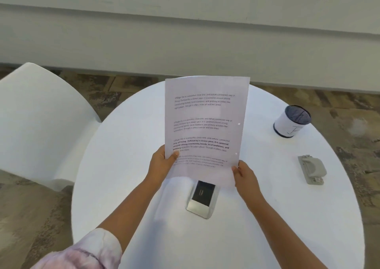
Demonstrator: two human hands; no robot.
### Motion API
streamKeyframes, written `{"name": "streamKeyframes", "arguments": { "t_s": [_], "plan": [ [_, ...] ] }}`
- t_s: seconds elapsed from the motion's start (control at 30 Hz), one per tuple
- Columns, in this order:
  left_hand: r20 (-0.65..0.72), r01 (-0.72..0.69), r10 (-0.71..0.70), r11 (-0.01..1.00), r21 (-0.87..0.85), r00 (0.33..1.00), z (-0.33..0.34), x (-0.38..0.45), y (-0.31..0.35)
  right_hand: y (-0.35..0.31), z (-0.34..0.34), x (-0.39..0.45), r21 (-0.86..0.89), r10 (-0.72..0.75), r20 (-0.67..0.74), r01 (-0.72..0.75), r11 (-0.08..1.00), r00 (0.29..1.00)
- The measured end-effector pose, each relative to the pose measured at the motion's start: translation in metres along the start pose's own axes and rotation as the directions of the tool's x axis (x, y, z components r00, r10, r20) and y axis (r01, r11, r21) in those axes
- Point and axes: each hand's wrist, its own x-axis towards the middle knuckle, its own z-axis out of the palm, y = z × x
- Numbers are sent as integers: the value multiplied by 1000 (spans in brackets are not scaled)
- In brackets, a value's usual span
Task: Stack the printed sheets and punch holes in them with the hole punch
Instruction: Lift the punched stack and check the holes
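The printed sheets are held upright above the round white table, text facing me. Two punched holes show near their right edge. My left hand pinches the lower left edge, thumb on the front. My right hand grips the lower right corner. The grey hole punch lies flat on the table to the right, apart from both hands.
A black and silver phone-like device lies on the table under the sheets' bottom edge. A mesh pen cup with a white label stands at the far right. A white chair sits left of the table.
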Motion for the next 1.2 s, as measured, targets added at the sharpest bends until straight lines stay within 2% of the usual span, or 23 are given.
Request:
{"name": "streamKeyframes", "arguments": {
  "t_s": [0.23,0.47,0.73,1.0,1.2],
  "plan": [
    [-118,83,-69,989,120,991,-72,31,-24,-35,49,20,131,68,79,-78,988,995],
    [-321,122,-89,989,86,943,-109,63,-34,-63,101,51,58,87,163,-98,994,983],
    [-391,148,-108,986,73,914,-128,106,-47,-84,132,97,-1,91,181,-92,996,979],
    [-442,176,-79,967,183,893,-129,136,-54,-88,141,124,-83,111,180,-97,992,977],
    [-506,174,-43,961,214,861,-126,139,-47,-86,142,130,-52,100,186,-92,994,977]
  ]
}}
